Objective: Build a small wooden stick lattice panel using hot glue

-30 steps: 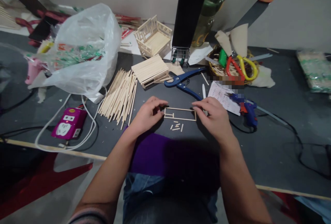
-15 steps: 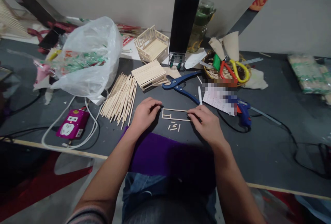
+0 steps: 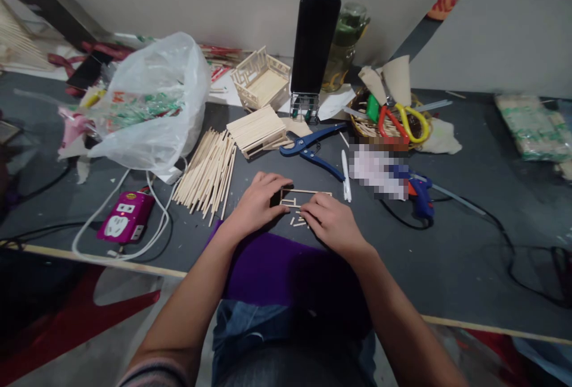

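Left grip (image 3: 255, 203), frame (image 3: 308, 192), long axis apparently sideways

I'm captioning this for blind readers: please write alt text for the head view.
A person's left hand brackets one end of a small stick frame on a dark table; the right hand is at short stick pieces beside it. Loose sticks lie to the left, blue cutters beyond, a glue gun to the right.
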### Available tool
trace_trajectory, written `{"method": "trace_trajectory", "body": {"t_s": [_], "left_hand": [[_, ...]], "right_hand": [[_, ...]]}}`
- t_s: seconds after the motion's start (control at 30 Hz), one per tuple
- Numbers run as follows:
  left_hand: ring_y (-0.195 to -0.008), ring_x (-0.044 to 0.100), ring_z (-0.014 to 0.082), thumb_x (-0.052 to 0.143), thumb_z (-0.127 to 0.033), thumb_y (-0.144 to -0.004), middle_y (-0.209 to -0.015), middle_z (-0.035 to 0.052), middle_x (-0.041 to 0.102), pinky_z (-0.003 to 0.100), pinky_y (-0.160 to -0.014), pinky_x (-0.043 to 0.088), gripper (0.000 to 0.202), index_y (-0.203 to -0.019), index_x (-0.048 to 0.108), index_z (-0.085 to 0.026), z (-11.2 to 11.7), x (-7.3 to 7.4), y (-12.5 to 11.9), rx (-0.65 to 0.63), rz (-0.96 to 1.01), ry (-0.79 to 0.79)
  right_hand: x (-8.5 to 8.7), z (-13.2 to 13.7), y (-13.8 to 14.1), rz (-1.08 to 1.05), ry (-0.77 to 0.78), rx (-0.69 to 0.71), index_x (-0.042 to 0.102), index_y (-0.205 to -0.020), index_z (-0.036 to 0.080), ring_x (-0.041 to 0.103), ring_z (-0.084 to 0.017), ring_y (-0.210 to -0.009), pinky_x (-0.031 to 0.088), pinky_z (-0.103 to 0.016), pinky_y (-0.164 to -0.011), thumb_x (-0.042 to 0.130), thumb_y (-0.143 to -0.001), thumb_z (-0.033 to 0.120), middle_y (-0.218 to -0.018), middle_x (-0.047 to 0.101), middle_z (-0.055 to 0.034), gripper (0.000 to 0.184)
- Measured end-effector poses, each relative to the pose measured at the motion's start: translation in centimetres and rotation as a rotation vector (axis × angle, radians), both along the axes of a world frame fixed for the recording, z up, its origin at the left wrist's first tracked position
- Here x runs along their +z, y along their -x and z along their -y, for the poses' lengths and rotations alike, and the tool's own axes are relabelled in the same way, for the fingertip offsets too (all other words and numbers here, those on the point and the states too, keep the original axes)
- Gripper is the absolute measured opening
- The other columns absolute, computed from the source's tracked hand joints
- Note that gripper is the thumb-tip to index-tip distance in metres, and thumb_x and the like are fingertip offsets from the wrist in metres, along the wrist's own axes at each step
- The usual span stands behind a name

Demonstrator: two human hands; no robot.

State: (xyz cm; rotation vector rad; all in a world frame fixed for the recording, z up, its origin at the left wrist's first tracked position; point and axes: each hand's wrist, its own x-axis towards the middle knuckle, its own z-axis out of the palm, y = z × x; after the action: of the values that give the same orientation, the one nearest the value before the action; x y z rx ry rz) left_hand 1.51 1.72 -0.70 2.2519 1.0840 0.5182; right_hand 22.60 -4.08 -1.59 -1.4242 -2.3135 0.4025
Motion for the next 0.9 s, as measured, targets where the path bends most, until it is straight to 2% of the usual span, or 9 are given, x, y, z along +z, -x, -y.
{"method": "trace_trajectory", "body": {"t_s": [0.33, 0.43, 0.57, 0.67, 0.9], "left_hand": [[-0.104, 0.050, 0.0238, 0.067, -0.016, -0.081, -0.113, 0.0068, 0.065, 0.039, -0.094, 0.042, 0.053, -0.132, 0.052, -0.020, 0.2, -0.3, -0.1, -0.011, 0.028, 0.080], [-0.103, 0.050, 0.0233, 0.066, -0.014, -0.082, -0.112, 0.0065, 0.066, 0.038, -0.093, 0.043, 0.051, -0.131, 0.053, -0.020, 0.2, -0.3, -0.2, -0.014, 0.034, 0.075], [-0.104, 0.050, 0.0230, 0.066, -0.013, -0.082, -0.114, 0.0062, 0.066, 0.038, -0.093, 0.043, 0.047, -0.128, 0.055, -0.021, 0.1, -0.4, -0.3, -0.023, 0.042, 0.071], [-0.105, 0.051, 0.0235, 0.066, -0.013, -0.083, -0.117, 0.0070, 0.067, 0.039, -0.094, 0.043, 0.045, -0.127, 0.057, -0.020, 0.1, -0.5, -0.4, -0.031, 0.050, 0.076], [-0.105, 0.053, 0.0229, 0.064, -0.009, -0.084, -0.116, 0.0080, 0.068, 0.038, -0.094, 0.044, 0.044, -0.126, 0.058, -0.020, 0.1, -0.7, -0.6, -0.042, 0.059, 0.050]], "right_hand": [[0.1, 0.0, 0.5, 0.155, -0.043, 0.046, 0.066, -0.084, 0.020, 0.057, -0.019, -0.083, 0.039, -0.030, -0.066, 0.048, -0.099, 0.026, -0.084, 0.063, -0.0062, 0.024], [0.6, -0.1, 0.1, 0.061, -0.024, 0.052, 0.065, -0.087, 0.020, 0.059, -0.020, -0.085, 0.041, -0.030, -0.071, 0.047, -0.099, 0.025, -0.087, 0.065, -0.0062, 0.022], [1.3, -0.5, -1.1, -0.113, 0.017, -0.033, 0.062, -0.091, 0.021, 0.062, -0.018, -0.085, 0.044, -0.030, -0.075, 0.045, -0.100, 0.024, -0.089, 0.067, -0.0052, 0.019], [1.6, -0.9, -1.9, -0.127, 0.052, -0.056, 0.060, -0.091, 0.021, 0.061, -0.019, -0.080, 0.044, -0.030, -0.074, 0.043, -0.100, 0.024, -0.086, 0.066, -0.0053, 0.019], [1.5, -2.1, -1.5, 0.071, 0.102, 0.112, 0.061, -0.094, 0.019, 0.056, -0.020, -0.089, 0.040, -0.030, -0.073, 0.044, -0.094, 0.008, -0.092, 0.062, -0.0065, 0.020]]}}
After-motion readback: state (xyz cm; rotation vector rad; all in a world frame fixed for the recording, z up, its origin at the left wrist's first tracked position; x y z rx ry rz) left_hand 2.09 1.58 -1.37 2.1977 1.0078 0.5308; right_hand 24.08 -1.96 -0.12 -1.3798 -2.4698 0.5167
